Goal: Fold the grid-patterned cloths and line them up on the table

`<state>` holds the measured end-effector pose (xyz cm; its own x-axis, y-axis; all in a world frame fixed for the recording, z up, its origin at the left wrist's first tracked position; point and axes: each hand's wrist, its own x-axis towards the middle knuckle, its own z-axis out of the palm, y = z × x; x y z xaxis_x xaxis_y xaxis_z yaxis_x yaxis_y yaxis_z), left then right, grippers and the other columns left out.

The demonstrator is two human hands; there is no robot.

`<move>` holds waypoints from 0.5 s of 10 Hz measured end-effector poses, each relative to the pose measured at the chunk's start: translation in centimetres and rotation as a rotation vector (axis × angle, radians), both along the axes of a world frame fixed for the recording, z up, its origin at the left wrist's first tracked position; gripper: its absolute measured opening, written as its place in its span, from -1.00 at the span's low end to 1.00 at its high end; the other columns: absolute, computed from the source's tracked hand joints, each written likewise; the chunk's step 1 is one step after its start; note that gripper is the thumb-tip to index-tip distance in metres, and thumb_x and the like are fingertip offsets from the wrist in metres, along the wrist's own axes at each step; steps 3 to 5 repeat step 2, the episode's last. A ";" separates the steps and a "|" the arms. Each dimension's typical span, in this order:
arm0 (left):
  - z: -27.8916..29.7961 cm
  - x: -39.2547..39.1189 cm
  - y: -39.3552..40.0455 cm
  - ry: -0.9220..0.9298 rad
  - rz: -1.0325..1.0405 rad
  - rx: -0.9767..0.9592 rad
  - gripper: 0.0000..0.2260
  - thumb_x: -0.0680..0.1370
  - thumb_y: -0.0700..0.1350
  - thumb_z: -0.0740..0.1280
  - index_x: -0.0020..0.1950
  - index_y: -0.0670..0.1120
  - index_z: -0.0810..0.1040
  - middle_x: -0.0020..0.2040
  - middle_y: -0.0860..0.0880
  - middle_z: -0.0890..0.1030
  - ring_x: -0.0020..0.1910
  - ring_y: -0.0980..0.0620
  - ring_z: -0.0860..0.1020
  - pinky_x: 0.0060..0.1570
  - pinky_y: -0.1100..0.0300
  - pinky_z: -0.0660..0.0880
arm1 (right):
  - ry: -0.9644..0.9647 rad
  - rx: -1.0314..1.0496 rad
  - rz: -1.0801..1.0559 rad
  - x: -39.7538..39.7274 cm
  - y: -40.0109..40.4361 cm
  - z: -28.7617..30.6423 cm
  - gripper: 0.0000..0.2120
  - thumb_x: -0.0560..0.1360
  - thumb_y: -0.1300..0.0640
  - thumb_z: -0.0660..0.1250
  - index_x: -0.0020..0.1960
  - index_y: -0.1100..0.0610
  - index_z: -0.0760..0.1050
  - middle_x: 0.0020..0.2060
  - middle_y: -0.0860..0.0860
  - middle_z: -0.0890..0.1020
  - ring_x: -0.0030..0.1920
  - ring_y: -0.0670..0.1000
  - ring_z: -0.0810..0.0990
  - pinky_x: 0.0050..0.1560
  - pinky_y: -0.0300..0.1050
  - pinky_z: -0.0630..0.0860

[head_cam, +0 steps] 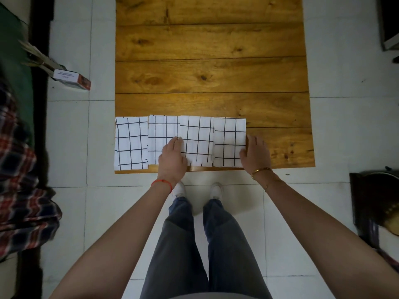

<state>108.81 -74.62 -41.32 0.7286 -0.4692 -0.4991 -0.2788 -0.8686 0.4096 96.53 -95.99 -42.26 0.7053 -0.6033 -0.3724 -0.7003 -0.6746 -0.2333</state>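
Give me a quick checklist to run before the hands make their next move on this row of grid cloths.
1. Four folded cloths sit in one row along the table's near edge: ok.
2. Leftmost cloth lies fully on the table: cannot tell, it reaches the left edge.
3. Left hand rests flat over the seam of the second cloth and third cloth: ok.
4. Right hand touches the fourth cloth's right edge: ok.
5. Far edges level: not ok, slightly stepped.
6. Unfolded cloths left: cannot tell.
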 end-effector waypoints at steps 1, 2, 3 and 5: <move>2.4 0.1 0.1 -0.044 -0.003 -0.041 -0.45 0.56 -0.21 0.23 0.54 -0.12 0.15 0.54 -0.08 0.16 0.48 -0.11 0.19 0.39 -0.05 0.29 | -0.093 0.028 0.019 0.3 -0.2 2.1 -0.55 0.51 0.14 0.24 0.37 0.24 0.31 0.20 0.20 0.45 0.18 0.20 0.41 0.15 0.06 0.41; 5.4 0.1 0.5 -0.124 -0.014 -0.083 -0.46 0.56 -0.20 0.23 0.54 -0.13 0.18 0.53 -0.11 0.21 0.46 -0.13 0.22 0.39 -0.07 0.29 | -0.168 0.110 0.017 0.5 -0.4 4.5 -0.52 0.51 0.10 0.23 0.39 0.20 0.29 0.24 0.17 0.43 0.21 0.20 0.40 0.20 0.10 0.41; 5.4 0.1 0.5 -0.124 -0.014 -0.083 -0.46 0.56 -0.20 0.23 0.54 -0.13 0.18 0.53 -0.11 0.21 0.46 -0.13 0.22 0.39 -0.07 0.29 | -0.168 0.110 0.017 0.5 -0.4 4.5 -0.52 0.51 0.10 0.23 0.39 0.20 0.29 0.24 0.17 0.43 0.21 0.20 0.40 0.20 0.10 0.41; 5.4 0.1 0.5 -0.124 -0.014 -0.083 -0.46 0.56 -0.20 0.23 0.54 -0.13 0.18 0.53 -0.11 0.21 0.46 -0.13 0.22 0.39 -0.07 0.29 | -0.168 0.110 0.017 0.5 -0.4 4.5 -0.52 0.51 0.10 0.23 0.39 0.20 0.29 0.24 0.17 0.43 0.21 0.20 0.40 0.20 0.10 0.41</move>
